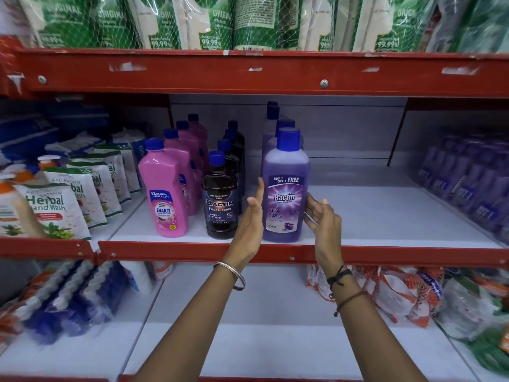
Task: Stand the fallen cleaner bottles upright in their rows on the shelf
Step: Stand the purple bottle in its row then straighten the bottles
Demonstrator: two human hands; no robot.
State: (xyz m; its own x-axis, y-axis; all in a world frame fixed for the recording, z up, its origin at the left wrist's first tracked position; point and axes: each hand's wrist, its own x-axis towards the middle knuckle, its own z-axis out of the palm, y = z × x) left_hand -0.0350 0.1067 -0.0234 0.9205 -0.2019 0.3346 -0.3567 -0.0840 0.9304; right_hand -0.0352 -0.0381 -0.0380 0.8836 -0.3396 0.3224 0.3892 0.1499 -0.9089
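Note:
A purple Bactin floor cleaner bottle (286,199) with a blue cap stands upright at the front of the white shelf (385,213), leading a row of like bottles (275,133). My left hand (252,219) is flat and open at its left side. My right hand (322,221) is open at its right side, fingertips at the bottle's edge. Neither hand wraps it. To the left stand a row of black Bactin bottles (220,208) and a row of pink Shakti bottles (165,194), all upright. No fallen bottle shows.
Herbal hand wash pouches (55,210) fill the shelf's left end. Blurred purple packs (473,188) line the right. A red shelf lip (385,253) runs along the front, a red beam (248,73) above. Bare white shelf lies right of the purple row.

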